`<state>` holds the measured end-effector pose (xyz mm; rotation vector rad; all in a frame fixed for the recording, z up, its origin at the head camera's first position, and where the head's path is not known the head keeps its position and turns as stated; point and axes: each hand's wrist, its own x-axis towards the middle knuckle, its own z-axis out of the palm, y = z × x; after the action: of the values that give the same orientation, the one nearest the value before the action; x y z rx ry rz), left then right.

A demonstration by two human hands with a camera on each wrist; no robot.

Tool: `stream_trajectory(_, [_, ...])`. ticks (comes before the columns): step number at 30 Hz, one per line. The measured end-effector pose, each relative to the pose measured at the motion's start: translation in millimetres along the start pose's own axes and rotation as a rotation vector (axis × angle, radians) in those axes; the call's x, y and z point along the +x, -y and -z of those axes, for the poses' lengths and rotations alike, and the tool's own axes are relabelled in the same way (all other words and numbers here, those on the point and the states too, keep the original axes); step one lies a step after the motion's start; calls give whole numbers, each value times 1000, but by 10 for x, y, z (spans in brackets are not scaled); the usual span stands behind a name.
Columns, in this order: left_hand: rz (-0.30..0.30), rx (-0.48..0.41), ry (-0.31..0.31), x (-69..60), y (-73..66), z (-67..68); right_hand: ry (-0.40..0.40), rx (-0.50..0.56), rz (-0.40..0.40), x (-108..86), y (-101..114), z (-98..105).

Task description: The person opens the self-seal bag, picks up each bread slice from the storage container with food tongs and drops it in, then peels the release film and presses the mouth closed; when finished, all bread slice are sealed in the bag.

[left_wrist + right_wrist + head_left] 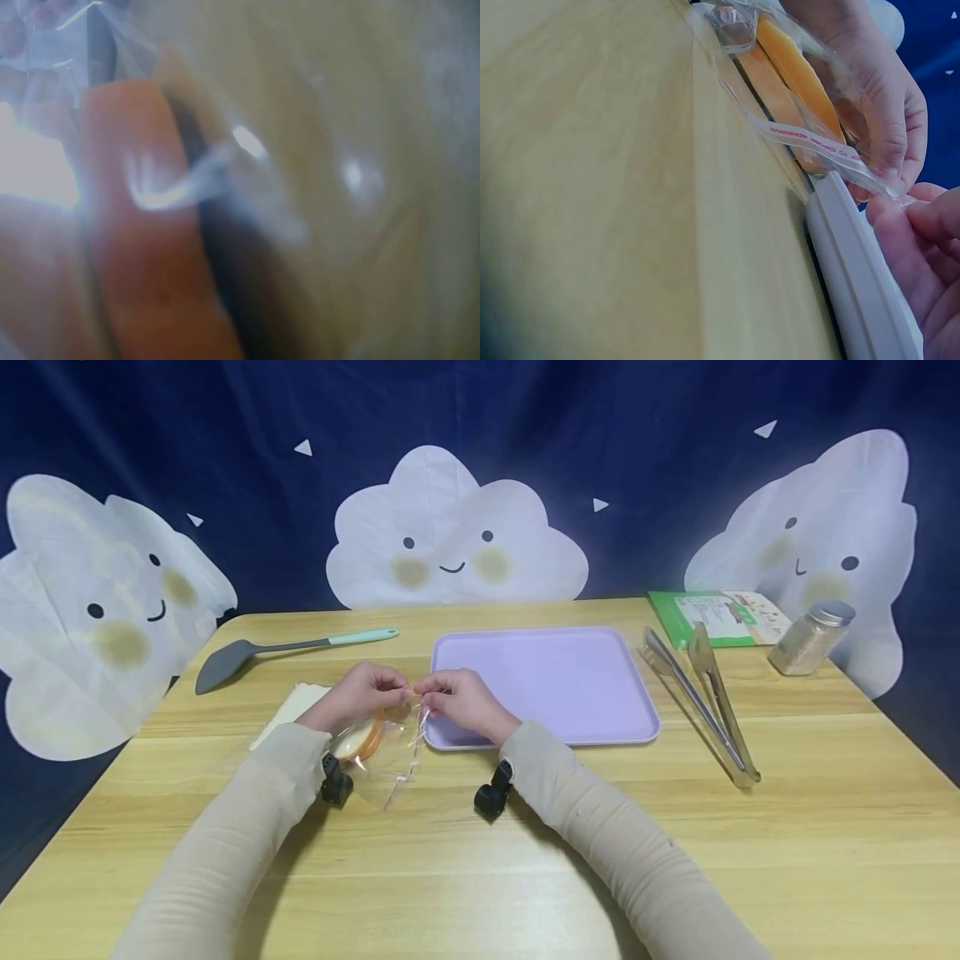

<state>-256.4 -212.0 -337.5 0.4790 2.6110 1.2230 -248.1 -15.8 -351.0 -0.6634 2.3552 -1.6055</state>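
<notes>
My left hand [363, 693] and right hand [467, 703] meet near the tray's left edge, each pinching the upper edge of a clear plastic bag [392, 770]. A printed adhesive strip [810, 139] runs along the bag in the right wrist view. Inside lie orange-edged, pale-centred pieces [367, 742], side by side with dark lines between them; their exact kind cannot be told. The left wrist view shows the orange surface [150, 225] blurred, under shiny film. A pale flat slab [291, 713] lies partly hidden behind the left wrist.
A lilac tray [555, 685] lies right of the bag. Behind at left is a grey turner [228, 665] with a mint handle. Metal tongs [712, 710], a green-and-white packet [716, 620] and a metal-lidded jar [810, 639] stand or lie at right.
</notes>
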Motion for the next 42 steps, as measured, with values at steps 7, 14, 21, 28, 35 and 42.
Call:
stream_trajectory(7, [0, 1, -2, 10, 18, -5, 19, -21, -29, 23, 11, 19])
stream_trajectory(14, [-13, 31, -2, 0, -15, 12, 32, 20, -41, 30, 21, 34])
stream_trajectory(21, [2, 36, 4, 5, -22, 14, 31, 57, -51, 28, 19, 39])
stream_trajectory(28, [-34, 62, -1, 1, -22, 19, 10, 88, -51, 28, -1, 19])
stream_trajectory(35, [-26, 48, 9, -10, -16, 26, -19, 87, -20, 12, 1, 2])
stream_trajectory(42, [-59, 54, 4, -10, 4, 33, -30, 46, 21, 13, -17, -16])
